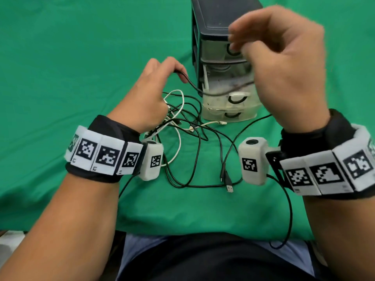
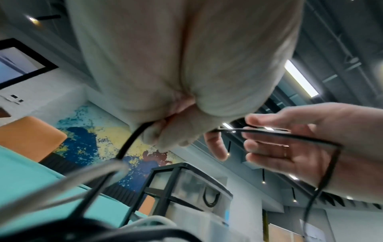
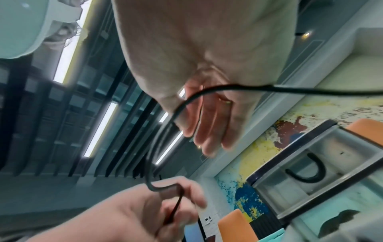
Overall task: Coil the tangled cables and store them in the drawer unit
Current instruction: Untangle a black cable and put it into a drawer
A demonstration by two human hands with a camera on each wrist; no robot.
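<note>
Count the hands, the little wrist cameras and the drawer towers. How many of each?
Hands: 2, the left hand and the right hand, both holding the black cable.
Wrist cameras: 2, left wrist camera, right wrist camera.
Drawer unit: 1.
Total: 5.

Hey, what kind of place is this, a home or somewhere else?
Probably an office or lab set up for recording, not a home. A green cloth covers the table, long strip lights run across an open dark ceiling, and orange chairs stand before a painted wall.
</note>
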